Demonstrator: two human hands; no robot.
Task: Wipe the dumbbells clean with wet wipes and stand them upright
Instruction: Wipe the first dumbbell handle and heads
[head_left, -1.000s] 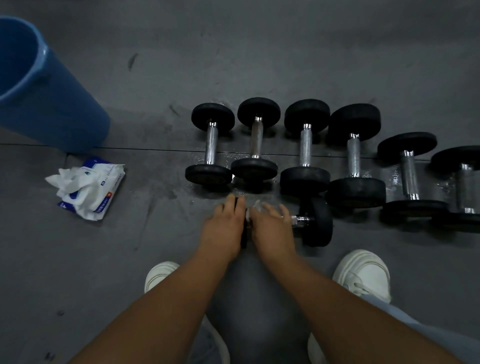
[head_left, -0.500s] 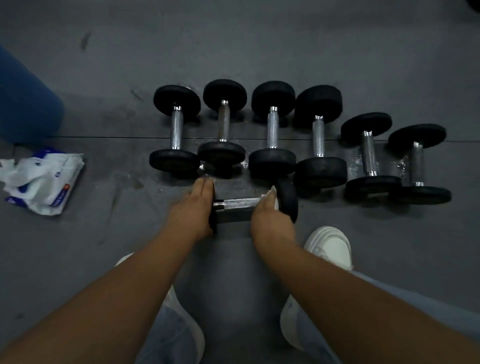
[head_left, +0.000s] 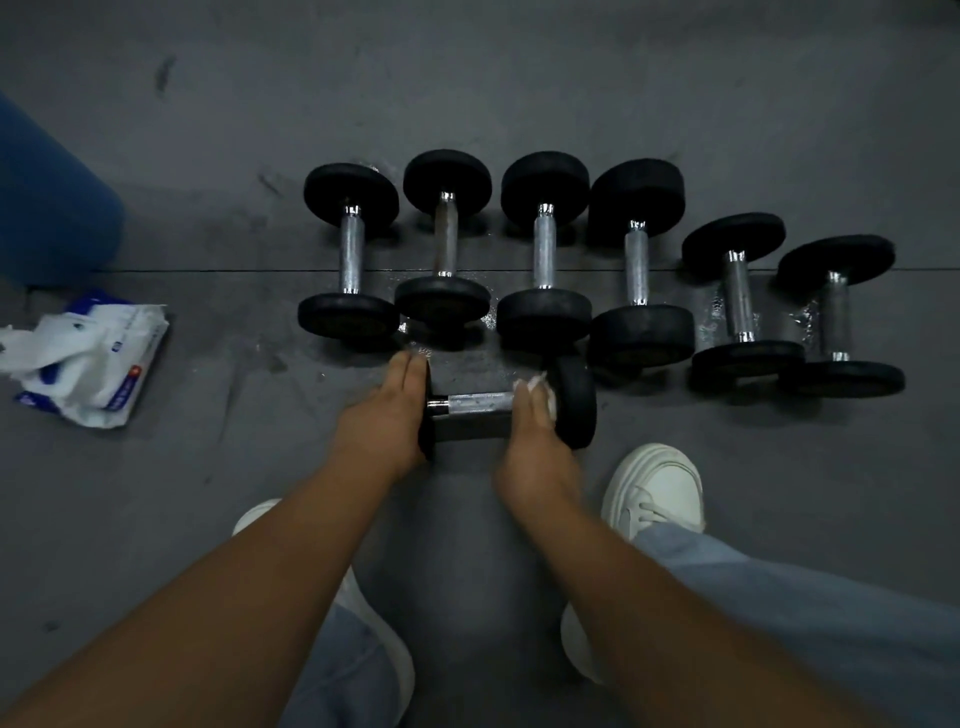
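A black dumbbell with a chrome handle (head_left: 480, 402) lies on its side on the grey floor just in front of me. My left hand (head_left: 384, 421) rests on its left plate with the fingers laid straight over the top edge. My right hand (head_left: 530, 441) grips the right end of the handle through a white wet wipe (head_left: 546, 394), close against the right plate (head_left: 576, 402). Behind it, several dumbbells stand upright in a row (head_left: 544, 249).
An opened pack of wet wipes (head_left: 88, 358) lies on the floor at the left. A blue bin (head_left: 47, 208) stands behind it at the far left. My white shoes (head_left: 654, 488) sit just behind my hands. Wet patches shine on the floor near the right-hand dumbbells.
My right hand has slid with the wipe along the handle from the left end to the right end. My left hand has stayed on the left plate.
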